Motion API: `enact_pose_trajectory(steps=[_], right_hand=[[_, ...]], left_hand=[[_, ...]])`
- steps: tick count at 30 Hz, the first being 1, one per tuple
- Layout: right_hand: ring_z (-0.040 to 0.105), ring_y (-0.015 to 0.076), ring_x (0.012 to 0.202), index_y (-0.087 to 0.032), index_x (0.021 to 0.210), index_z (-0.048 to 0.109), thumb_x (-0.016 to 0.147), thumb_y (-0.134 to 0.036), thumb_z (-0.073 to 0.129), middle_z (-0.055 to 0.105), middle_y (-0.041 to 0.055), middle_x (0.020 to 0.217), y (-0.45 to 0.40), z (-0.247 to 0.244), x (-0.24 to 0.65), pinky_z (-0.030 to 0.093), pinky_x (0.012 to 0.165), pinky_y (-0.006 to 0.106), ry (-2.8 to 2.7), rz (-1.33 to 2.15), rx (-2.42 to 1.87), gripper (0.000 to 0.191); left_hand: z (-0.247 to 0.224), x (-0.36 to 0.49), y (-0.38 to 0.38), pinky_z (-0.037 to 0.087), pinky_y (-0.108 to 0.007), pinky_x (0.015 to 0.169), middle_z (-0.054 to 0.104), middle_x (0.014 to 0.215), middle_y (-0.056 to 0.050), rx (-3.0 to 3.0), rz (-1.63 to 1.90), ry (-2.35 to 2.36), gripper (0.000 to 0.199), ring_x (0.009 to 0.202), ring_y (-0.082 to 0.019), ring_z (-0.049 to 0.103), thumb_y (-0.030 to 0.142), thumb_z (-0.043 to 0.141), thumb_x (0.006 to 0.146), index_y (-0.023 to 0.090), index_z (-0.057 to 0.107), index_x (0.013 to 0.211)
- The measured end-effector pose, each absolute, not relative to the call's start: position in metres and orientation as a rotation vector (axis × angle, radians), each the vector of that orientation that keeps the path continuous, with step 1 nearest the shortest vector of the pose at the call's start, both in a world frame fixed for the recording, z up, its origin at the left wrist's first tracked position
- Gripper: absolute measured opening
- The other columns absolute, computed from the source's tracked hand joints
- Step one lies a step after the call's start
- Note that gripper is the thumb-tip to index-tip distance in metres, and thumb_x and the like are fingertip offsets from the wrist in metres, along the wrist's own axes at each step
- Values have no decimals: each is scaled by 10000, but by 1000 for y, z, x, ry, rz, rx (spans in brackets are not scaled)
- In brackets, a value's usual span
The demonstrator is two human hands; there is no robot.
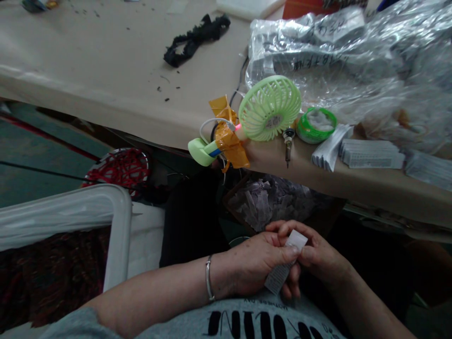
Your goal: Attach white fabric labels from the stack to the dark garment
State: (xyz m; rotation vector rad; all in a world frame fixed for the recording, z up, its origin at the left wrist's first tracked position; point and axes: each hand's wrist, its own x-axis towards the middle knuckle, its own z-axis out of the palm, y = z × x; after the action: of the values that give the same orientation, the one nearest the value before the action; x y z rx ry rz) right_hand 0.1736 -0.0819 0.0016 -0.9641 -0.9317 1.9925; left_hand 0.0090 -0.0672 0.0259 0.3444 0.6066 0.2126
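Observation:
My left hand (256, 261) is closed on a small white printed label (277, 278), its thumb pressed across the middle. At the label's upper end, my right hand (325, 258) pinches the edge between thumb and fingers. Both hands are together in front of my shirt, above my lap. Small print shows on the lower part of the label; its middle is hidden under the left thumb. Just beyond the hands, below the table edge, sits a box of loose paper-like strips (263, 197).
A green fan (270, 108) is taped at the table edge (141, 125). Beside it are a pointed metal tip (287, 148), a green-rimmed tub (316, 126) and label stacks (370, 154). Clear plastic bags (318, 61) lie behind. A white bin (120, 226) of dark fabric stands left.

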Motion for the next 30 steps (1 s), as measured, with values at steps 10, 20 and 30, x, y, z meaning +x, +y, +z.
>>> enact_pose_trajectory(steps=[10,20,30], right_hand=[[611,203,1101,-242,1253,557,880,-248,559,629,82,1184,-92,12,186,510,938,306,-1897,787,-1332,373],[647,194,1058,-223,1246,556,877,-264,558,664,82,1156,-99,11,180,532,911,292,-1819,765,-1378,371],[597,141,477,-196,751,616,798,-405,641,614,-10,552,-78,22,162,486,458,238,-1048,1464,-1502,216]], left_hand=[[31,7,-67,407,-210,480,530,597,28,353,348,667,346,499,-99,551,466,662,736,140,566,806],[29,7,-69,397,-208,475,521,594,27,362,359,691,340,507,-97,546,467,653,736,143,558,765],[34,9,-64,374,-205,482,495,560,39,471,482,794,287,475,-85,503,441,562,798,155,565,784]])
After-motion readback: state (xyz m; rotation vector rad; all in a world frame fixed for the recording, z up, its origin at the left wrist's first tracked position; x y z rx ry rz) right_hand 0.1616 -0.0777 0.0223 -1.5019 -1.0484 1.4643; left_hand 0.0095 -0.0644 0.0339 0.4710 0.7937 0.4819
